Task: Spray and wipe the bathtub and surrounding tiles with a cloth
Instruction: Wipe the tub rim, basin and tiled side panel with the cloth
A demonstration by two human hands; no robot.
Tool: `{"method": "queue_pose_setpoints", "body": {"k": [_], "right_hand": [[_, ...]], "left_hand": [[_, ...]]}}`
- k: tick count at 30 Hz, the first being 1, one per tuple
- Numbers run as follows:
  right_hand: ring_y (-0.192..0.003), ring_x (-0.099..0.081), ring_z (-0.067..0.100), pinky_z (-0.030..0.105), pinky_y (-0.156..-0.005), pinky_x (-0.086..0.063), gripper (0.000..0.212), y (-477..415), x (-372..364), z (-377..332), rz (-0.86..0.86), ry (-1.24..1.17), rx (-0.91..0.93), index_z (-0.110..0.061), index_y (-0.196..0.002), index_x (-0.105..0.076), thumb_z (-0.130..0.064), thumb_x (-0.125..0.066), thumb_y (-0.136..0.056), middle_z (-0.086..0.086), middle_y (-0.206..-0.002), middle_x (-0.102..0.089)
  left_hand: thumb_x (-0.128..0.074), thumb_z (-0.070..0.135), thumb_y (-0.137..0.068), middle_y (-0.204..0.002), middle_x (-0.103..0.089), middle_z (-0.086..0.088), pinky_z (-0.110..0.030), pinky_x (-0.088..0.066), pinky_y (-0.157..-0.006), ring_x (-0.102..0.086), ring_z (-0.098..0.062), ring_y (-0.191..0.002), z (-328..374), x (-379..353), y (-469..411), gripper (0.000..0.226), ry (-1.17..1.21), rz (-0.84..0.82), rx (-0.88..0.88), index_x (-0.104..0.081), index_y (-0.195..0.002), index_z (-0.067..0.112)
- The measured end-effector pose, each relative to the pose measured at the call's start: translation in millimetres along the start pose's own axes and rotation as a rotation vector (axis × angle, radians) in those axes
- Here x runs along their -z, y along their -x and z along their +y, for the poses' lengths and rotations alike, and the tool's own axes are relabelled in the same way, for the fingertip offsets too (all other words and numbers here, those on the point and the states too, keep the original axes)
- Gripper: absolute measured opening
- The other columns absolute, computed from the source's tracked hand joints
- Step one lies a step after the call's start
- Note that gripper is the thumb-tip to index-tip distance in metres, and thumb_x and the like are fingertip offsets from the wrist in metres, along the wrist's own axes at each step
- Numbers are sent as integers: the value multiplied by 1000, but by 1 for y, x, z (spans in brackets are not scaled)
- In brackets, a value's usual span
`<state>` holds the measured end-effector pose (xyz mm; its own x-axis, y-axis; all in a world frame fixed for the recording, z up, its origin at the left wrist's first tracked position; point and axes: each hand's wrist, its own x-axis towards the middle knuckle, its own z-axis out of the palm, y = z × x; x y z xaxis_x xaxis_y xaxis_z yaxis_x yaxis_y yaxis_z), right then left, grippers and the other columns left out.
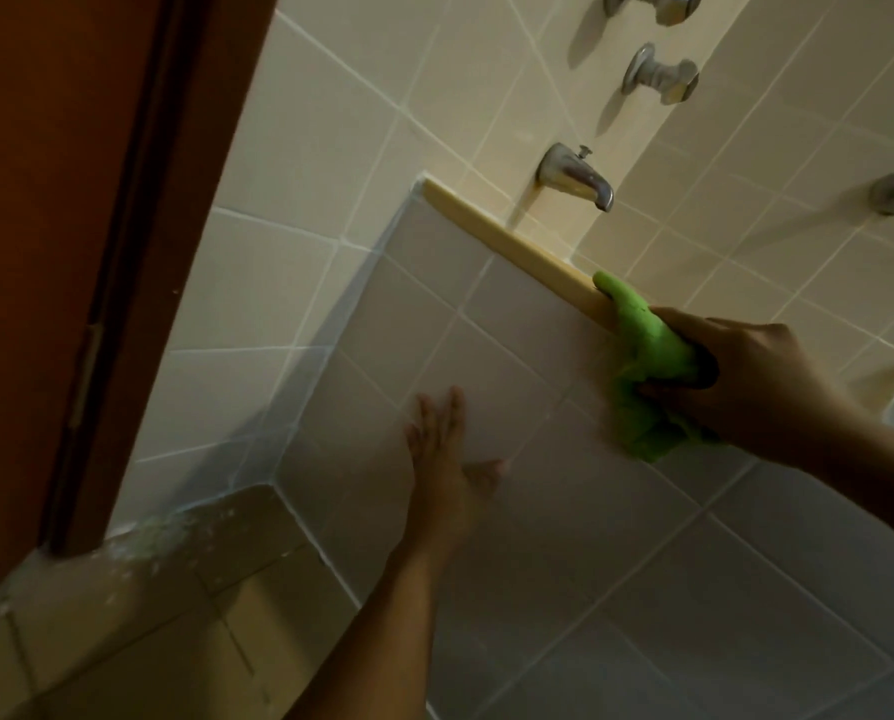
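My right hand (746,381) grips a bright green cloth (642,366) and presses it against the cream rim of the bathtub (512,241), where the rim meets the tiled tub front (486,314). The cloth hangs down over the grey tiles below the rim. My left hand (445,459) lies flat with fingers spread on the tiled tub front, lower and to the left of the cloth, holding nothing. Cream wall tiles (746,200) rise behind the tub. No spray bottle is in view.
A chrome tub spout (580,179) sticks out of the wall above the rim, with two chrome tap handles (658,80) higher up. A dark brown door frame (97,252) stands at the left. White speckles mark the floor tiles (164,532) by the frame's foot.
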<state>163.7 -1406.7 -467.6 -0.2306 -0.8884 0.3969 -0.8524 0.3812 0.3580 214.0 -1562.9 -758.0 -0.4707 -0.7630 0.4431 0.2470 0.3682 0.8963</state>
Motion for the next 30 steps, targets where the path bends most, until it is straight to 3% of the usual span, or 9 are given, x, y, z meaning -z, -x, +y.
{"method": "queue_pose_setpoints", "body": {"k": [3, 5, 8, 11, 15, 18, 21, 24, 30], "right_hand": [[-91, -66, 23, 34, -80, -51, 68, 10, 3, -2, 30, -14, -12, -28, -145, -55, -43, -73, -80, 4, -118, -72], [-94, -69, 26, 43, -80, -59, 68, 13, 2, -2, 50, -29, -17, -28, -145, -55, -41, -73, -80, 4, -121, -71], [-85, -68, 19, 43, -78, -61, 69, 5, -1, -2, 27, -35, -67, -34, -145, -54, -37, -79, -82, 0, -119, -71], [-80, -68, 18, 42, -75, -60, 66, -14, -3, -11, 4, -55, -82, -32, -144, -56, -38, -77, -81, 3, -110, -74], [-86, -69, 29, 43, -80, -58, 65, -53, -11, -34, 5, -33, -61, -30, -143, -57, -45, -71, -82, 11, -102, -74], [-87, -67, 32, 45, -79, -58, 68, -90, -16, -50, -54, 63, -34, -36, -149, -47, -55, -61, -85, 14, -96, -69], [-99, -63, 35, 42, -83, -54, 66, -123, -17, -70, -76, 149, 38, -31, -151, -44, -56, -61, -92, 18, -104, -67], [-104, -60, 36, 37, -79, -47, 60, -150, -19, -89, -55, 168, 70, -25, -145, -52, -53, -63, -93, 17, -108, -65], [-82, -53, 24, 29, -62, -39, 36, -205, -33, -113, -61, 82, 84, -17, -112, -65, -44, -69, -89, 7, -96, -62]], "left_hand": [[-74, 26, -92, -163, 25, 4, -46, -1, -128, 25, -20, -153, -5, 15, -4, 99, -90, -63, -44, -1, -156, 42], [-71, 21, -94, -163, 23, 9, -47, -15, -126, 21, -17, -155, -9, 26, -8, 94, -102, -100, -46, -5, -158, 41], [-71, 20, -94, -169, 18, 6, -44, -31, -121, 15, -15, -156, -12, 41, -16, 91, -101, -121, -16, -12, -160, 43], [-72, 23, -94, -169, 18, 6, -45, -22, -125, 13, -16, -156, -14, 48, -20, 93, -103, -113, -12, -10, -160, 43], [-76, 21, -88, -156, 29, 35, -53, -15, -126, 11, -17, -154, -19, 35, -28, 104, -127, 51, -71, -3, -155, 51], [-81, 19, -85, -160, 29, 21, -57, -13, -126, 14, -24, -154, -25, 26, -38, 118, -115, 57, 71, 8, -145, 67], [-85, 30, -82, -162, 29, 20, -53, -9, -126, 16, -29, -155, -34, 29, -44, 121, -92, 44, 100, 12, -140, 74], [-87, 33, -77, -161, 29, 18, -55, -10, -126, 19, -26, -154, -37, 33, -49, 121, -61, 36, 111, 7, -143, 69], [-85, 28, -81, -167, 18, 15, -43, -10, -126, 12, -21, -156, -27, 44, -44, 112, -33, 21, 116, -5, -156, 53]]}}
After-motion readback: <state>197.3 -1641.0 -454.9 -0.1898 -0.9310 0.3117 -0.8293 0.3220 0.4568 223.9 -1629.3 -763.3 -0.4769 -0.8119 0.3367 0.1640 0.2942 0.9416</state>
